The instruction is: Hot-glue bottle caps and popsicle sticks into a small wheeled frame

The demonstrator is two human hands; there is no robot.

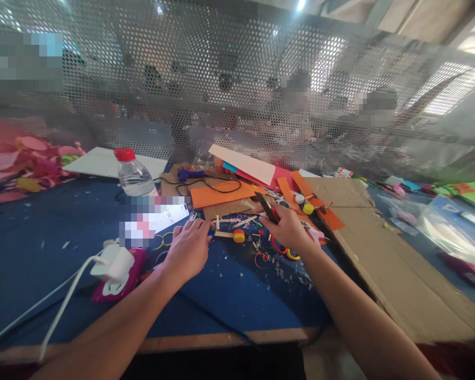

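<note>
My left hand (190, 248) is closed at the near end of a craft-stick piece (225, 234), which sticks out to the right from beside the thumb. An orange-yellow bottle cap (238, 236) sits at its far end, and a bit of blue and green shows by the fingertips. My fingers hide the rest of that piece. My right hand (288, 228) grips what looks like a black and red utility knife (266, 207), pointing away to the upper left. Under this hand lie scissors (293, 255) with red and yellow handles. Loose craft sticks (245, 221) and paper scraps are scattered between both hands.
Beyond my hands are orange card (221, 194), a blue glue gun (190, 174) with a black cable, and a water bottle (136, 177). Left are a lit phone (170, 216) and a charger (114, 262) on a purple power strip (138, 264). Cardboard (396, 264) covers the right; a perforated screen (229, 79) stands behind.
</note>
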